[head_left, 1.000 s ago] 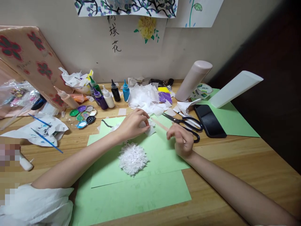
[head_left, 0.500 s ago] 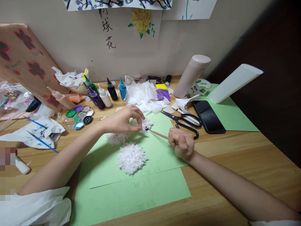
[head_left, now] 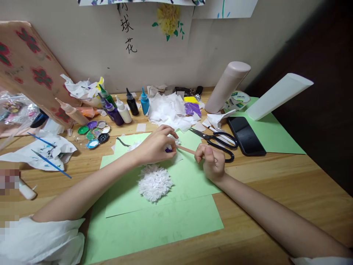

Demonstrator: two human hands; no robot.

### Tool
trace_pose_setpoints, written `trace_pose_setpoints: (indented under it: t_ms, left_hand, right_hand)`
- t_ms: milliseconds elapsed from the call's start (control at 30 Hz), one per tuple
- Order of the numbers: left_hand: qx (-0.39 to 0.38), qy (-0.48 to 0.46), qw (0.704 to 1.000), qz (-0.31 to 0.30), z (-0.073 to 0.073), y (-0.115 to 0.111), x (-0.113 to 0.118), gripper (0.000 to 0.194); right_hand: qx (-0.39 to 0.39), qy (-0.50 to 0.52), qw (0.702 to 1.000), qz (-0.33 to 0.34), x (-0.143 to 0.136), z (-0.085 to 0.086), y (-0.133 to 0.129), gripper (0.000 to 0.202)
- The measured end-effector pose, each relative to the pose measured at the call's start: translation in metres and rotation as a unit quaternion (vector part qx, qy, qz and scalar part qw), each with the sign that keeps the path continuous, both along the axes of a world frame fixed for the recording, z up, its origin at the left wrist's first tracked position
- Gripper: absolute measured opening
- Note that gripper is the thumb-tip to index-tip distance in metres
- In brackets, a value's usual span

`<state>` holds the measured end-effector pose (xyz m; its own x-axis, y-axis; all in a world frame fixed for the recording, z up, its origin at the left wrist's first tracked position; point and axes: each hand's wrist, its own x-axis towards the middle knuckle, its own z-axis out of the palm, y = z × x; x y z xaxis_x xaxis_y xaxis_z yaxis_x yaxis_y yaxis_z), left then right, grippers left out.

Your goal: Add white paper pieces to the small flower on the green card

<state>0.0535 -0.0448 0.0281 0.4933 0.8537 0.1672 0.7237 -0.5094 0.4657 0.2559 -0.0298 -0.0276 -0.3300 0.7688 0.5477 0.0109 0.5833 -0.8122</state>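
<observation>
My right hand [head_left: 211,162] is a closed fist around a thin pale-brown stick [head_left: 187,150], whose tip points left toward the other hand. My left hand [head_left: 158,145] curls in a pinch at that tip, over a thin piece of white tissue paper [head_left: 178,158]. A small purple patch [head_left: 168,149] shows between its thumb and fingers. White ruffled paper is partly hidden behind the left hand. Below it, a round white ruffled paper flower [head_left: 156,183] lies on a green paper sheet [head_left: 193,180]. A dark painted line [head_left: 122,142] runs near the sheet's upper left.
Black-handled scissors [head_left: 215,140] and a phone [head_left: 246,136] lie to the right. Behind are a heap of white paper pieces [head_left: 167,110], a purple packet [head_left: 193,109] and several paint bottles [head_left: 114,114]. A paint palette [head_left: 93,134] and blue brushes [head_left: 51,163] are left.
My left hand has shifted slightly right and now covers more of the stick's tip and the purple patch. My right hand has moved slightly left. The view has tilted down slightly.
</observation>
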Motion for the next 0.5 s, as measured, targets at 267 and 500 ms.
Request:
trace_pose_setpoints:
  t_ms: [267,500]
  left_hand:
    - [0.095,0.05,0.993,0.049,-0.0104,0.0034,0.0021,0.013]
    - [0.099,0.051,0.992,0.054,-0.0076,0.0036,0.0014,0.011]
  right_hand:
    - [0.041,0.026,0.999,0.002,0.0021,0.0018,-0.0037,0.046]
    - [0.138,-0.034,0.986,0.085,0.0037,0.0055,-0.0046,0.039]
